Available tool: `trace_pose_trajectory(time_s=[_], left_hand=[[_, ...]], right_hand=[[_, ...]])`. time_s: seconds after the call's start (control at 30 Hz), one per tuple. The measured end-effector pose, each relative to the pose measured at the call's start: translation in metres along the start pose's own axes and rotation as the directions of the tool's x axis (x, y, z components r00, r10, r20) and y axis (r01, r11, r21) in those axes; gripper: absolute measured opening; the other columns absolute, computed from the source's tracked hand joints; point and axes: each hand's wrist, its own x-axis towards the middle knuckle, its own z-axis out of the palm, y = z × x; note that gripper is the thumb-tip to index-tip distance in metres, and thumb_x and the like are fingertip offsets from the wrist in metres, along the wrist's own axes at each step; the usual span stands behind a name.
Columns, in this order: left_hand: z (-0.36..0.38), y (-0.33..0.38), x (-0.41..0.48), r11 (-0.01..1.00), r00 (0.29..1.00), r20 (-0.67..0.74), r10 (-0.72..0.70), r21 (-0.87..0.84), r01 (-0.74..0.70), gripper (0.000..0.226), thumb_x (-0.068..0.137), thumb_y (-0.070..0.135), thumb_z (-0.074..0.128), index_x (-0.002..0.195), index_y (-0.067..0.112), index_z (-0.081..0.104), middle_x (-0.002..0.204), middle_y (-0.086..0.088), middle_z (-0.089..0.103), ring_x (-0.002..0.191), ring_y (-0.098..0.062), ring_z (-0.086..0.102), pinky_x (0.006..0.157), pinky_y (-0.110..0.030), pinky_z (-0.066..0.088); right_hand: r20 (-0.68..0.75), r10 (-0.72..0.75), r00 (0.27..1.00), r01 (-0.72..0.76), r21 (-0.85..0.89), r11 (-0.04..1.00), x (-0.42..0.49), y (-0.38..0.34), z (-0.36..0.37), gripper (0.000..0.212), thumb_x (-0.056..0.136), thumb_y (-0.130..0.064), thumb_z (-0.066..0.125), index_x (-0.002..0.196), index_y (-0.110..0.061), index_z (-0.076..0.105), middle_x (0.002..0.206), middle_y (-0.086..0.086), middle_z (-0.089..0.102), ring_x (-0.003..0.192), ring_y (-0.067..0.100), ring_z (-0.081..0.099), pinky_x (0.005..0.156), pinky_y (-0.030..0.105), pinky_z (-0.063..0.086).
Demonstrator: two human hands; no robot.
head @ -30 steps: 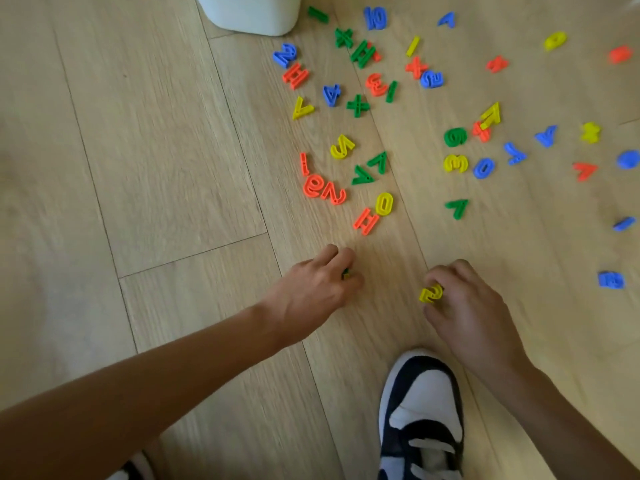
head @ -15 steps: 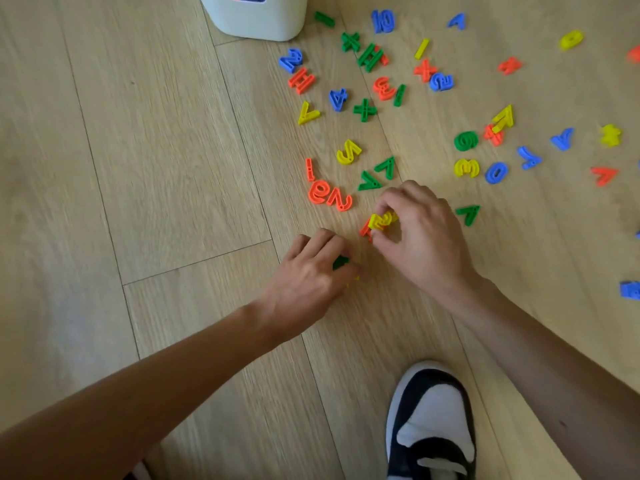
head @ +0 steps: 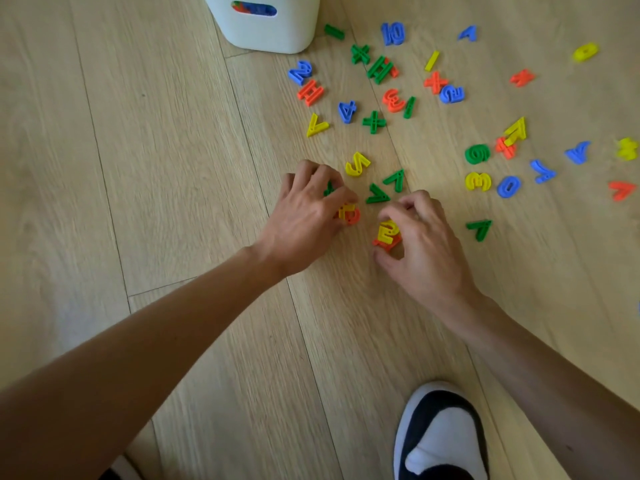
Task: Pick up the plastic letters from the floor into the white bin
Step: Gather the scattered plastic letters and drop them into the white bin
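Note:
Several coloured plastic letters and numbers lie scattered on the wooden floor. My left hand [head: 308, 213] has its fingers curled round a green piece [head: 328, 190] and holds a yellow and orange piece [head: 349, 213] at its fingertips. My right hand [head: 420, 242] pinches a yellow letter [head: 388, 231] stacked on an orange one [head: 385, 243]. A yellow S [head: 357, 163] and two green V shapes [head: 377, 195] lie just beyond both hands. The white bin [head: 266, 27] stands at the top, with coloured letters showing through its handle slot.
More letters spread to the right and toward the bin, such as a blue 4 [head: 347, 110], a green 6 [head: 477, 154] and a yellow 3 [head: 478, 181]. My black and white shoe [head: 440, 434] stands at the bottom right. Bare floor boards lie to the left.
My left hand has moved forward and up over the orange letters near the yellow S. My right hand has drawn slightly back, now holding an orange piece under the yellow one.

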Motion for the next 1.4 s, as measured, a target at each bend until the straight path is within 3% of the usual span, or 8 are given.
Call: trace_pose_trajectory(time_s=[0.27, 0.53, 0.63, 0.77, 0.97, 1.2, 1.3, 1.4], left_hand=[[0.003, -0.005, 0.002, 0.999, 0.999, 0.009, 0.036, -0.011, -0.036, 0.042, 0.081, 0.031, 0.063, 0.122, 0.021, 0.064, 0.117, -0.001, 0.055, 0.114, -0.028, 0.044, 0.09, -0.044, 0.039], [0.009, -0.007, 0.005, 0.993, 0.999, 0.047, -0.014, 0.115, 0.008, 0.078, 0.075, 0.073, 0.057, 0.134, 0.021, 0.051, 0.136, -0.008, 0.045, 0.126, -0.032, 0.037, 0.099, -0.045, 0.036], [0.014, -0.008, 0.006, 0.98, 0.998, 0.052, 0.018, 0.197, -0.028, 0.071, 0.083, 0.071, 0.049, 0.132, 0.02, 0.052, 0.131, -0.01, 0.048, 0.118, -0.032, 0.043, 0.091, -0.045, 0.041], [0.018, -0.011, 0.012, 0.969, 0.995, 0.04, 0.093, 0.226, -0.1, 0.059, 0.09, 0.065, 0.045, 0.124, 0.017, 0.053, 0.116, -0.011, 0.051, 0.107, -0.031, 0.047, 0.084, -0.043, 0.045], [0.018, -0.016, 0.024, 0.962, 0.992, 0.036, 0.118, 0.244, -0.123, 0.058, 0.089, 0.068, 0.044, 0.113, 0.017, 0.056, 0.118, -0.012, 0.05, 0.109, -0.03, 0.047, 0.083, -0.043, 0.046], [0.023, -0.022, 0.031, 0.934, 0.964, -0.009, 0.265, 0.252, -0.254, 0.044, 0.092, 0.052, 0.054, 0.102, 0.009, 0.059, 0.1, -0.012, 0.059, 0.086, -0.028, 0.057, 0.049, -0.035, 0.051], [0.023, -0.025, 0.031, 0.924, 0.954, -0.035, 0.299, 0.259, -0.28, 0.043, 0.094, 0.05, 0.053, 0.096, 0.007, 0.06, 0.092, -0.01, 0.059, 0.079, -0.026, 0.057, 0.042, -0.031, 0.046], [0.022, -0.029, 0.033, 0.927, 0.951, -0.054, 0.305, 0.247, -0.283, 0.043, 0.095, 0.048, 0.052, 0.094, 0.006, 0.059, 0.091, -0.01, 0.059, 0.079, -0.026, 0.057, 0.041, -0.034, 0.046]], right_hand=[[0.032, -0.027, 0.999, 0.027, 0.024, 0.999, 0.009, 0.004, -0.001, 0.031, 0.068, -0.019, 0.08, 0.097, -0.015, 0.067, 0.104, 0.002, 0.05, 0.1, 0.024, 0.049, 0.073, 0.036, 0.051], [0.0, -0.045, 0.999, 0.044, 0.125, 0.991, 0.012, 0.007, -0.009, 0.019, 0.069, -0.017, 0.077, 0.085, -0.017, 0.066, 0.1, 0.002, 0.05, 0.099, 0.022, 0.052, 0.077, 0.037, 0.05], [-0.001, -0.053, 0.999, 0.053, 0.085, 0.995, 0.014, 0.008, -0.012, 0.03, 0.07, -0.021, 0.08, 0.096, -0.018, 0.066, 0.104, 0.001, 0.049, 0.101, 0.022, 0.05, 0.075, 0.036, 0.051], [0.017, 0.005, 1.0, -0.005, 0.002, 1.0, 0.008, 0.014, -0.014, 0.059, 0.068, -0.041, 0.083, 0.12, -0.021, 0.064, 0.114, 0.0, 0.044, 0.109, 0.02, 0.045, 0.078, 0.031, 0.05], [0.013, 0.07, 0.997, -0.069, -0.047, 0.996, 0.006, 0.018, -0.016, 0.071, 0.068, -0.055, 0.078, 0.13, -0.025, 0.059, 0.118, 0.001, 0.046, 0.11, 0.022, 0.046, 0.073, 0.031, 0.048], [0.07, 0.042, 0.997, -0.042, -0.008, 0.999, 0.009, 0.01, -0.011, 0.039, 0.077, -0.026, 0.079, 0.113, -0.02, 0.063, 0.108, 0.001, 0.048, 0.104, 0.023, 0.052, 0.076, 0.04, 0.054], [0.072, 0.007, 0.997, -0.011, 0.047, 0.999, 0.01, 0.008, -0.01, 0.041, 0.077, -0.017, 0.077, 0.116, -0.02, 0.063, 0.109, 0.0, 0.049, 0.107, 0.022, 0.054, 0.084, 0.036, 0.052], [0.047, -0.022, 0.999, 0.018, 0.092, 0.996, 0.012, 0.01, -0.012, 0.034, 0.076, -0.012, 0.077, 0.107, -0.019, 0.065, 0.103, -0.001, 0.049, 0.098, 0.019, 0.056, 0.08, 0.032, 0.049]])
